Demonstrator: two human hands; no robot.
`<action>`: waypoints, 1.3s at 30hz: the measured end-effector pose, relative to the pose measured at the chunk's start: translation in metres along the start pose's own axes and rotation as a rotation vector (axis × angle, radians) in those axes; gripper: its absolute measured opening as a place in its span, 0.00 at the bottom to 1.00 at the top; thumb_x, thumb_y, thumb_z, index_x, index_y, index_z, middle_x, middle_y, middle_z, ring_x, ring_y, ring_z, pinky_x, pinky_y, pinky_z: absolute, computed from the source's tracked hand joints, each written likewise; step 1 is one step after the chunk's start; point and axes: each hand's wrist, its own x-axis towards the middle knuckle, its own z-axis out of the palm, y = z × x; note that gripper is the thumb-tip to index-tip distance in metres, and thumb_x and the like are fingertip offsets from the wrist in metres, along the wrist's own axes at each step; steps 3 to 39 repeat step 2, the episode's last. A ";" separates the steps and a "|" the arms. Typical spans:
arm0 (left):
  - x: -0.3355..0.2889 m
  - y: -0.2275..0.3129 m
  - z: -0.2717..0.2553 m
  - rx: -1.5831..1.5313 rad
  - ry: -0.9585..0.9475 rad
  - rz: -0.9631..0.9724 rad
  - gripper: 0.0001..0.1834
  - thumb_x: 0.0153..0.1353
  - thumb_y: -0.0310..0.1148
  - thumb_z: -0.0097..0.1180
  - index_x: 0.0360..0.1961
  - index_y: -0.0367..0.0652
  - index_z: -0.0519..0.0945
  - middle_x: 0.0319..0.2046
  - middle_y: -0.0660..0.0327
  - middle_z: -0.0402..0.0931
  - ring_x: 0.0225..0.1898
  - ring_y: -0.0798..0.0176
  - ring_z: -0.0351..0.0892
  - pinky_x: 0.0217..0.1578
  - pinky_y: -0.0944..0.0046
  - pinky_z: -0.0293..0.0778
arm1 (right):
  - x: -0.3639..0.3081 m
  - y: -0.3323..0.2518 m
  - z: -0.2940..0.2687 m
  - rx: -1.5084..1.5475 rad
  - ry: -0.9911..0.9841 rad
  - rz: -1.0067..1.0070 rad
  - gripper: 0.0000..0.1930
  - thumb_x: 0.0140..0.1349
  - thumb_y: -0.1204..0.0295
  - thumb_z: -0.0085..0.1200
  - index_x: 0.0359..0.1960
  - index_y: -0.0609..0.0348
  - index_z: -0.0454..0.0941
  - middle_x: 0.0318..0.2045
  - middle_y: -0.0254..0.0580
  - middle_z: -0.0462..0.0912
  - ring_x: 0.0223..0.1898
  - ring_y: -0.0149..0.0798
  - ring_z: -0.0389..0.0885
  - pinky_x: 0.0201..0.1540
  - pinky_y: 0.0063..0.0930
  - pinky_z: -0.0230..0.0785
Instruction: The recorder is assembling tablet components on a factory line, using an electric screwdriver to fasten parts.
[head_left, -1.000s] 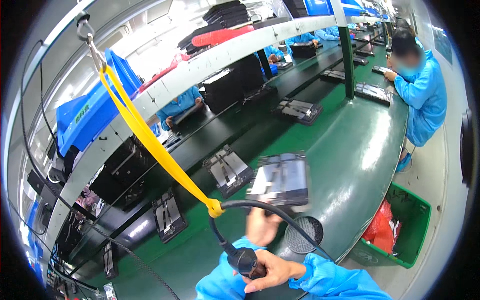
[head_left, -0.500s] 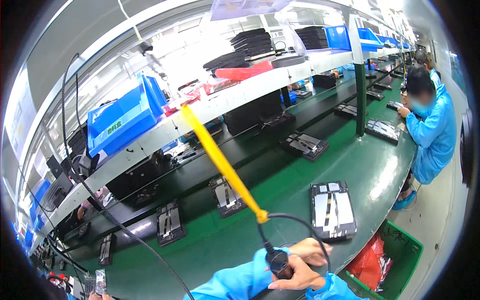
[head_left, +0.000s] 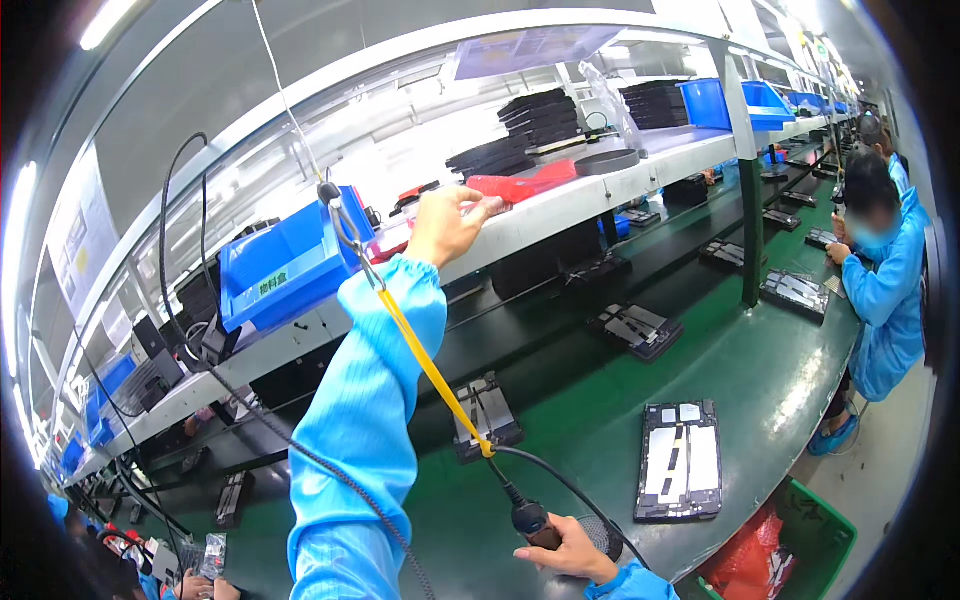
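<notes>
My left hand (head_left: 447, 225) is raised to the shelf edge beside a red plastic bag (head_left: 530, 181). Its fingers are curled together; what they pinch, if anything, I cannot make out. Low in the view, my right hand (head_left: 572, 552) wraps around a black corded electric screwdriver (head_left: 535, 524), which hangs from a yellow strap (head_left: 430, 365). The screwdriver's tip is hidden. Right of that hand, an opened tablet-like device (head_left: 680, 462) with pale battery panels lies on the green bench. Another such device (head_left: 486, 415) sits farther back, partly behind the strap.
A blue bin (head_left: 290, 265) hangs at the shelf (head_left: 660, 172), with black trays (head_left: 540, 118) stacked on top. Several more devices (head_left: 640, 330) line the green bench (head_left: 560, 400). A green crate (head_left: 835, 520) stands on the floor at right. A person in blue (head_left: 885, 285) works farther along.
My left hand has left the screwdriver area and risen to the shelf. My right hand keeps its hold on the screwdriver. The view has shifted, so the bench sits lower and farther right.
</notes>
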 end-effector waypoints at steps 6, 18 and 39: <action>0.010 0.015 -0.001 0.032 -0.319 -0.204 0.30 0.51 0.55 0.59 0.49 0.46 0.78 0.44 0.42 0.75 0.51 0.53 0.75 0.53 0.60 0.67 | 0.002 0.004 -0.001 0.020 0.038 0.036 0.17 0.51 0.70 0.65 0.40 0.59 0.73 0.19 0.28 0.73 0.19 0.23 0.73 0.22 0.17 0.65; 0.010 0.015 -0.001 0.032 -0.319 -0.204 0.30 0.51 0.55 0.59 0.49 0.46 0.78 0.44 0.42 0.75 0.51 0.53 0.75 0.53 0.60 0.67 | 0.002 0.004 -0.001 0.020 0.038 0.036 0.17 0.51 0.70 0.65 0.40 0.59 0.73 0.19 0.28 0.73 0.19 0.23 0.73 0.22 0.17 0.65; 0.010 0.015 -0.001 0.032 -0.319 -0.204 0.30 0.51 0.55 0.59 0.49 0.46 0.78 0.44 0.42 0.75 0.51 0.53 0.75 0.53 0.60 0.67 | 0.002 0.004 -0.001 0.020 0.038 0.036 0.17 0.51 0.70 0.65 0.40 0.59 0.73 0.19 0.28 0.73 0.19 0.23 0.73 0.22 0.17 0.65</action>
